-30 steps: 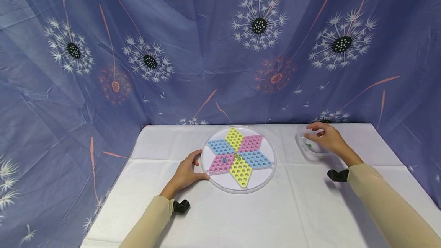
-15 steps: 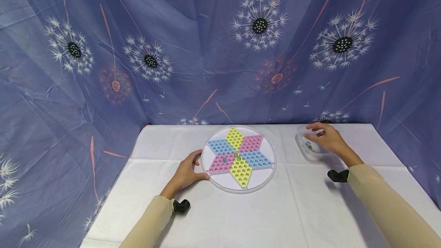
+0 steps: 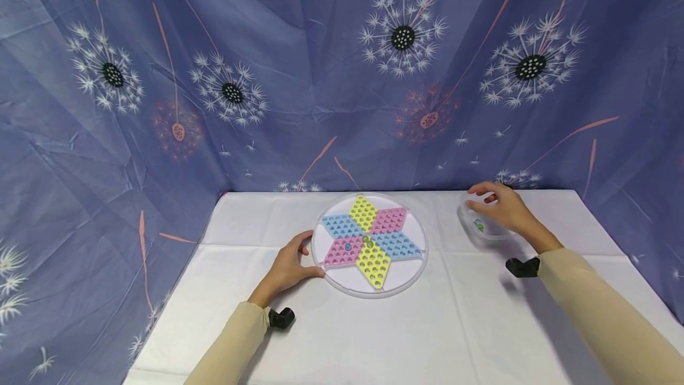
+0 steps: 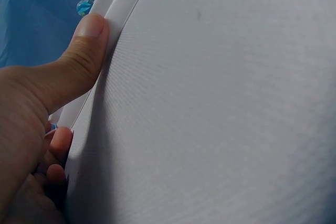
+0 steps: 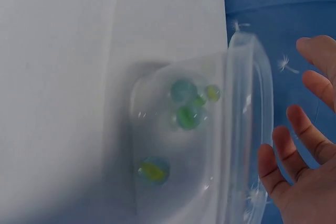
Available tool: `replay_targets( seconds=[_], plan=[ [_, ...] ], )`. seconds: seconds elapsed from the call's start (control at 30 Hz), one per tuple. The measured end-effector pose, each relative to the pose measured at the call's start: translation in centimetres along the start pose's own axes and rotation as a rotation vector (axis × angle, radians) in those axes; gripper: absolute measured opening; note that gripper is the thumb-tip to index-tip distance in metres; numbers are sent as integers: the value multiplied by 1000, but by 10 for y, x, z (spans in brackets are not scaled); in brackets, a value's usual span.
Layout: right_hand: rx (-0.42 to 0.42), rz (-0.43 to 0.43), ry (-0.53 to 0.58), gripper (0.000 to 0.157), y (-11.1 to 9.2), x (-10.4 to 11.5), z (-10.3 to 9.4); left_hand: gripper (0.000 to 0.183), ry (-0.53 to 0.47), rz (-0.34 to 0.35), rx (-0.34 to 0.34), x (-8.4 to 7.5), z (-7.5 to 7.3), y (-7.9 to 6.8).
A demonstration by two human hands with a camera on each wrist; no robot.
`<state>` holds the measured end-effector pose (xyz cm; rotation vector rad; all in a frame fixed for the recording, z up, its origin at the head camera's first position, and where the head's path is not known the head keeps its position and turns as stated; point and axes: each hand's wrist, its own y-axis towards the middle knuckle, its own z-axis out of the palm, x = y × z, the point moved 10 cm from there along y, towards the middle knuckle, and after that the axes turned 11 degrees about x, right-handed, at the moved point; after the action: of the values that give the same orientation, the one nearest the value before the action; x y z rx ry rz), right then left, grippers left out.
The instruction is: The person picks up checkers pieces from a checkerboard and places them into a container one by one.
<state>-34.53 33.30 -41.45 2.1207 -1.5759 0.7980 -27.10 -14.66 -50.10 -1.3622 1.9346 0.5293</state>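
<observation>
A round Chinese checkers board (image 3: pixel 398 278) with a pink, blue and yellow star lies mid-table in the head view. On it sit a blue glass marble (image 3: pixel 348 247) and two yellow-green marbles (image 3: pixel 370 244). My left hand (image 3: pixel 288 266) spans the board's left rim, thumb and index finger touching it apart from each other. In the left wrist view the thumb (image 4: pixel 84 51) lies along that rim. My right hand (image 3: pixel 502 210) is over a clear plastic box (image 3: pixel 475 236), fingers spread, nothing seen between them. Several green and yellow marbles (image 5: pixel 188 116) lie inside the box.
A white cloth (image 3: pixel 395 337) covers the table. Behind and to the sides hangs a blue curtain (image 3: pixel 299 64) with dandelion prints, close behind the board and box. Black wrist mounts (image 3: pixel 522 267) are on both forearms.
My right hand has shifted slightly left and away over the box, baring more of the marbles there. My left hand stays at the board's rim, and the board keeps its place.
</observation>
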Motion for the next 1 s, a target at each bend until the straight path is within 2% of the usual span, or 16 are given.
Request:
replay_targets(
  seconds=[0.27, 0.57, 1.0],
  plan=[
    [-5, -63, -10, 40, 3, 25, 4, 107, -25, -14, 19, 0, 0, -1],
    [9, -87, -4, 39, 9, 45, 15, 107, -27, -14, 18, -1, 0, -1],
    [49, -125, 33, 36, 24, 69, 42, 107, -19, -26, 20, 1, 0, 0]
  ],
)
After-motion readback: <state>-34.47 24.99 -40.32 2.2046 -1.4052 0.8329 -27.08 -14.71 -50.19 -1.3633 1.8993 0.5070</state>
